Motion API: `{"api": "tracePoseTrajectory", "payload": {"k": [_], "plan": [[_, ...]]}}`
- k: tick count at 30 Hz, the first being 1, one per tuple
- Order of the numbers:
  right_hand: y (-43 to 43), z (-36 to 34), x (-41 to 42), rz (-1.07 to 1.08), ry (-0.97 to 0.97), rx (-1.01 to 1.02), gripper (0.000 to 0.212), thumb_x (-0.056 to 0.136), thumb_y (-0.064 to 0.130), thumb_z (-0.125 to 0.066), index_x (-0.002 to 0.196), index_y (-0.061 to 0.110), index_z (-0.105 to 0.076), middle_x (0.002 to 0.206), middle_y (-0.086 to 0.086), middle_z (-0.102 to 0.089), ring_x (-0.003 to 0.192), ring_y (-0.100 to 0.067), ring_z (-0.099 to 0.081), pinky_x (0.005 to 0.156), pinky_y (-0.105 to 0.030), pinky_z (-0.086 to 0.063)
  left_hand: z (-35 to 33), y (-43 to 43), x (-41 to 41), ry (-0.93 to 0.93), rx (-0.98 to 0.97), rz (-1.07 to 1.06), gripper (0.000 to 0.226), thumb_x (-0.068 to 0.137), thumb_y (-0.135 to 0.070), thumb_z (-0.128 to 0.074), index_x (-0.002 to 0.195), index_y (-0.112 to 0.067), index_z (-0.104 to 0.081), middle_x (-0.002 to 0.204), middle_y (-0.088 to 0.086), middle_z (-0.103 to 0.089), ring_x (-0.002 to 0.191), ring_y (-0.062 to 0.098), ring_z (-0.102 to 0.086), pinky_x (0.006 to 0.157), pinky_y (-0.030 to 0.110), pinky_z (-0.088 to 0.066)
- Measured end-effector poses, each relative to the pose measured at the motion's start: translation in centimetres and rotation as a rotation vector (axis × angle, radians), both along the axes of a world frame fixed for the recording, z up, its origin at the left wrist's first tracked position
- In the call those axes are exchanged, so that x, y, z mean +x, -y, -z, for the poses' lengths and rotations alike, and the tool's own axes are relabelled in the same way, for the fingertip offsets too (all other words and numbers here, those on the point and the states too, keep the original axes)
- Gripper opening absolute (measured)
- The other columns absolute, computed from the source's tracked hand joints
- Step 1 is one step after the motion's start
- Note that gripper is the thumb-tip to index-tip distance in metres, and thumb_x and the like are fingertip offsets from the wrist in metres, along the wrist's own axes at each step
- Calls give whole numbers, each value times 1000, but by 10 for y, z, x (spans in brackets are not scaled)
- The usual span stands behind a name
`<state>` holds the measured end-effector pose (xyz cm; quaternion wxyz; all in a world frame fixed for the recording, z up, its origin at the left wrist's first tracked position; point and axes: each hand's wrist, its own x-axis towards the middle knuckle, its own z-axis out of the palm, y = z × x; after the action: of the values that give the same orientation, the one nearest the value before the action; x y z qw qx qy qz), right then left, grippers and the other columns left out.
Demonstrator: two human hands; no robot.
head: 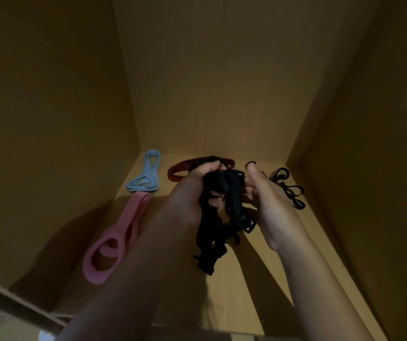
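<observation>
Both my hands reach into a deep cardboard box (222, 82). My left hand (192, 193) grips a bunched black strap with plastic buckles (224, 207), its fingers curled round the upper part. My right hand (268, 200) pinches the same strap from the right side. The strap's loose end hangs down between my wrists, above the box floor.
On the box floor lie a pink looped band (118, 237) at the left, a light blue looped band (147, 175) behind it, a reddish-brown band (180, 171) at the back, and black cords with loops (291, 188) at the right. Box walls stand close on all sides.
</observation>
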<state>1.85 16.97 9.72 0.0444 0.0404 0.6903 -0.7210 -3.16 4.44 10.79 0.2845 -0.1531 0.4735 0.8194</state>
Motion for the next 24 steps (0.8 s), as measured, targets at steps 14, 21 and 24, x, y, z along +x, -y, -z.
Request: {"api": "tracePoseTrajectory", "payload": {"k": [14,21,24], "plan": [[-26,24,6,-354,350,-599,21,58,20,-73,72,6,-66,43,3,-47,34,-9,-43,34,-20,-41,24,26,-38,-153,-394,-251,34,93,-31,-45,62,-17,-46,50,-1,-56,41,11,-39,40,18,-25],[-29,38,2,-487,277,-703,26,78,33,-67,75,8,-63,43,2,-52,35,-8,-48,36,-17,-42,33,16,-25,23,-66,-116,37,91,-42,-48,66,-15,-52,44,-2,-56,33,8,-47,33,10,-26],[-27,26,-2,-362,276,-682,33,86,33,-46,69,10,-61,41,3,-47,33,-7,-44,33,-16,-39,51,12,-13,-6,13,57,56,75,-70,-50,66,-15,-52,57,-4,-45,38,6,-41,32,13,-28]]}}
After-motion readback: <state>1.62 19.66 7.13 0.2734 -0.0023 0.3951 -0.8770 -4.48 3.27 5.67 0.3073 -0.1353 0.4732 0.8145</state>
